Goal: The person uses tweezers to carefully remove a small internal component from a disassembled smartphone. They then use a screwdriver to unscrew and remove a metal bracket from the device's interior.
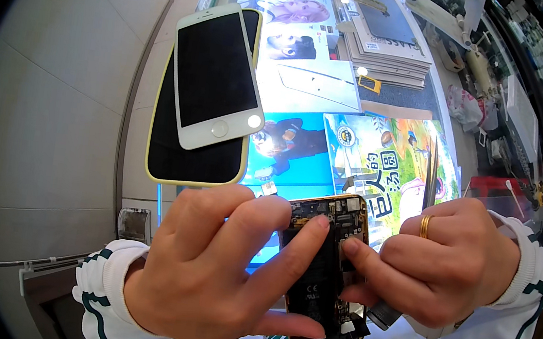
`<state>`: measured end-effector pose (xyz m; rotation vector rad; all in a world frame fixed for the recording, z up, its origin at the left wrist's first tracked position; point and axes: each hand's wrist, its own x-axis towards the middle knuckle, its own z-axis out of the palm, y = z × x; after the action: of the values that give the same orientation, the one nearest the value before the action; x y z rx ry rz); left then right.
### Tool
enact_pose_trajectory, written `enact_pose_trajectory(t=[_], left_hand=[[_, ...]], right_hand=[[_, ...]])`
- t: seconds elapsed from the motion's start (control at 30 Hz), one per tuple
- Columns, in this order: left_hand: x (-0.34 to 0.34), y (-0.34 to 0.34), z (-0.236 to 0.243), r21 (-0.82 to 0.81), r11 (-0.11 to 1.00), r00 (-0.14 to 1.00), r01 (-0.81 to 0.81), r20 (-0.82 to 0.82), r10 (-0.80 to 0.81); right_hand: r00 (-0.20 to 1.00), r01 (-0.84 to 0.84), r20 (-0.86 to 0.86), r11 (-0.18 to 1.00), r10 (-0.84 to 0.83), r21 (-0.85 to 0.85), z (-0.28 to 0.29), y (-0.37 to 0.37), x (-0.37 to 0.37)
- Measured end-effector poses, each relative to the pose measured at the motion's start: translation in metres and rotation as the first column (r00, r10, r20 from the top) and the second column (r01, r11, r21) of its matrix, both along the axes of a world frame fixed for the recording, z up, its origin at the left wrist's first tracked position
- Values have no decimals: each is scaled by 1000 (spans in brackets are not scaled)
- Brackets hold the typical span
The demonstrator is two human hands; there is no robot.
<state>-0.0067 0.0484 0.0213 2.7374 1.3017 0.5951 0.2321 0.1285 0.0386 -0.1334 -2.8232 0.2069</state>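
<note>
An opened phone (313,284), its dark battery and circuit board bare, is held tilted near my chest. My left hand (230,274) grips it, with the index finger near its upper part and the thumb low on the battery. My right hand (441,264), a gold ring on one finger, presses its index fingertip to the board's right side. Slim metal tweezers (430,180) stick up out of the right fist, points away from me. Below that fist a dark grey end (383,316) shows; whether it belongs to the tweezers is hidden.
A white-framed phone screen (212,72) lies across a larger black phone with a yellow edge (197,163), at the left of the counter. Picture books (393,158) and printed sheets cover the middle. Behind are stacked boxes (389,58) and a small yellow frame (369,84).
</note>
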Motion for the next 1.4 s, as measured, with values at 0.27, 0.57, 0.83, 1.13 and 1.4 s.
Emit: enact_pose_trajectory(t=[0.27, 0.57, 0.83, 1.13, 1.4], left_hand=[[-2, 2, 1, -13, 1000, 1000, 3, -30, -3], [-11, 28, 14, -28, 1000, 1000, 3, -6, -3], [-3, 1, -3, 29, 999, 1000, -19, 4, 19], [-1, -2, -6, 38, 999, 1000, -27, -14, 28], [0, -2, -5, 52, 998, 998, -21, -54, 24]], right_hand=[[992, 41, 117, 997, -49, 70, 14, -7, -7], [997, 7, -82, 997, -1, 73, 6, 9, -2], [998, -22, 68, 995, 16, 99, 7, -2, -3], [993, 24, 111, 991, -39, 132, 9, -13, -6], [992, 22, 122, 996, -33, 89, 8, -12, -2]])
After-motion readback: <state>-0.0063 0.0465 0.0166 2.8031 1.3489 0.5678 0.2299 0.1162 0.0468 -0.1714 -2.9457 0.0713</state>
